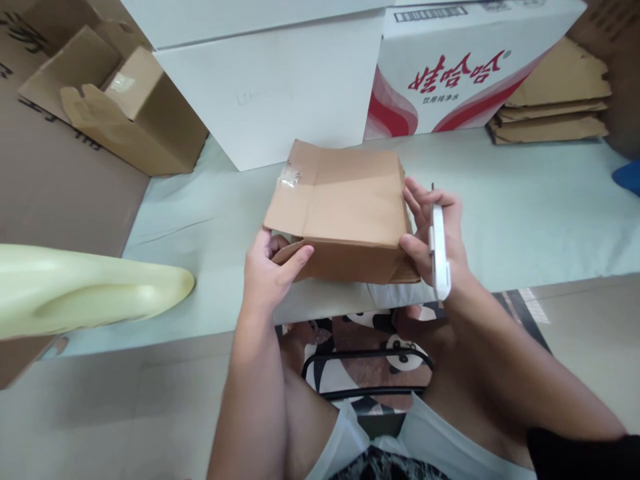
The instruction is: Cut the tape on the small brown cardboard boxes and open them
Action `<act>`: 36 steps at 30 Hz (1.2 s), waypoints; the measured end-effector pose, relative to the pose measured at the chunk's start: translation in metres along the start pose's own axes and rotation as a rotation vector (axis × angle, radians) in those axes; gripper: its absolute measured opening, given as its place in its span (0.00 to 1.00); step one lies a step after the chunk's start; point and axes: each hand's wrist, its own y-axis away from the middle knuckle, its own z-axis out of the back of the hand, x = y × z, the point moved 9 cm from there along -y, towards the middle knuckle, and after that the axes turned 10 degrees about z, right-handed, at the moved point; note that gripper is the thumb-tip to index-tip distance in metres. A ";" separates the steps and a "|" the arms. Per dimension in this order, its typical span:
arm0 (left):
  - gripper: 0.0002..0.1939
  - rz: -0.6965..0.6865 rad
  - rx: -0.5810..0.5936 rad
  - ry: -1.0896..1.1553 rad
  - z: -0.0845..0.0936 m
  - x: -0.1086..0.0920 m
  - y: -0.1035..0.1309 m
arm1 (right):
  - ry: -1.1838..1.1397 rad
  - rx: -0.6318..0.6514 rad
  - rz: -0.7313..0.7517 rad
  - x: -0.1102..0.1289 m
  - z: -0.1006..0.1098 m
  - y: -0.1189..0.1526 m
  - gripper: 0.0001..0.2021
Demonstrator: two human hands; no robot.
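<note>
A small brown cardboard box (355,200) lies near the front edge of the bench, with a strip of clear tape at its upper left. My left hand (273,267) grips the box at its left end, thumb on a partly raised flap and fingers under the top edge. At the opposite end, the fingers and thumb of my right hand (437,227) touch the box's right side. That same hand holds a slim white box cutter (440,260) upright against the palm, a thin dark tip showing at its top. The inside of the box is hidden.
Large white cartons (280,87) with red print stand behind the box. Flattened cardboard (555,113) is stacked at the back right. An open brown carton (150,113) sits back left. A pale yellow curved object (100,290) juts in from the left over the pale green cloth (540,200).
</note>
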 end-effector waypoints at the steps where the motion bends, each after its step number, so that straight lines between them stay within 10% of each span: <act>1: 0.24 0.000 -0.004 -0.007 0.000 0.000 0.000 | -0.003 0.016 -0.003 0.002 -0.001 0.001 0.31; 18: 0.18 0.004 0.021 -0.181 -0.008 0.000 -0.002 | 0.416 -0.053 -0.014 0.012 0.015 -0.002 0.22; 36: 0.11 0.004 0.050 0.214 -0.004 -0.001 0.000 | -0.088 -0.342 -0.486 -0.067 0.035 0.016 0.23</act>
